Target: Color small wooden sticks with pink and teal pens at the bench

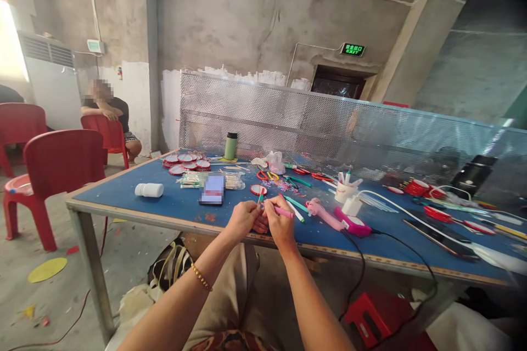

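Note:
My left hand [244, 220] and my right hand [280, 221] meet over the near edge of the blue table [123, 193], both with fingers closed. The right hand grips a pink stick [284, 211] that points right. The left hand pinches a thin green and red piece [261, 198] standing upright between the two hands. A gold bracelet [201, 277] sits on my left wrist.
On the table lie red-rimmed round discs [186, 162], a white bottle [149, 190], a green flask [230, 146], a pink glue gun [335, 218] with a black cord, a white cup [343, 192], and loose green sticks. A perforated metal screen [313, 126] backs the table. Red chairs [61, 167] and a seated person [107, 109] are at left.

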`<state>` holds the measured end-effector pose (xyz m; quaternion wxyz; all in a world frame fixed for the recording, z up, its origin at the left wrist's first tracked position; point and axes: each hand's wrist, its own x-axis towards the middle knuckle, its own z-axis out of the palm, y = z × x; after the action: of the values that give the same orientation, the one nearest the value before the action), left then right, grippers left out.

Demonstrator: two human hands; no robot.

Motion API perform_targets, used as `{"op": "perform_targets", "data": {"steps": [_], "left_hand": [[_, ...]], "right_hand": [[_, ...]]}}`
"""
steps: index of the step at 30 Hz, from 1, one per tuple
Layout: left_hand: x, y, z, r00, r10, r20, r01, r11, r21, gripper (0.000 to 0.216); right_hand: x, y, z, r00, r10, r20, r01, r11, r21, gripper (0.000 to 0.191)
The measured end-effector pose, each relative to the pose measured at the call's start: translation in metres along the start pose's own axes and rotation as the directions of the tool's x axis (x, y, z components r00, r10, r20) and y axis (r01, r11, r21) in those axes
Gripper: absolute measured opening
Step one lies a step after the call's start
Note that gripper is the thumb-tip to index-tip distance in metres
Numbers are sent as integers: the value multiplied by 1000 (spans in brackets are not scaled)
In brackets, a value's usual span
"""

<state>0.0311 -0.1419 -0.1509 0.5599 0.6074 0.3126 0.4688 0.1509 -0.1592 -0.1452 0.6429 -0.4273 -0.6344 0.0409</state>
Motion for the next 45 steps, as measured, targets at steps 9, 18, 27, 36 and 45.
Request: {"op": "perform_targets", "data": {"steps": [9,18,27,36,45], "left_hand": [[1,-2,0,1000,-3,6,3,1000,-9,30],[2,-3,-1,1000,3,0,-3,1000,-4,30],[2,-3,0,1000,-13,14,13,1000,-18,29],[2,-2,0,1000,-12,13,12,1000,-16,29],[2,0,0,999,-21,32,22,999,-46,25]], "right_hand": [[1,0,1,999,-23,22,24,999,-25,25],[1,1,-1,998,-50,47,54,996,-71,25],[0,2,1,1000,-9,5,9,1000,-16,24],[1,1,0,999,-18,36,19,999,-36,23],[0,1,0,1000,-18,-8,18,1000,-20,23]]}}
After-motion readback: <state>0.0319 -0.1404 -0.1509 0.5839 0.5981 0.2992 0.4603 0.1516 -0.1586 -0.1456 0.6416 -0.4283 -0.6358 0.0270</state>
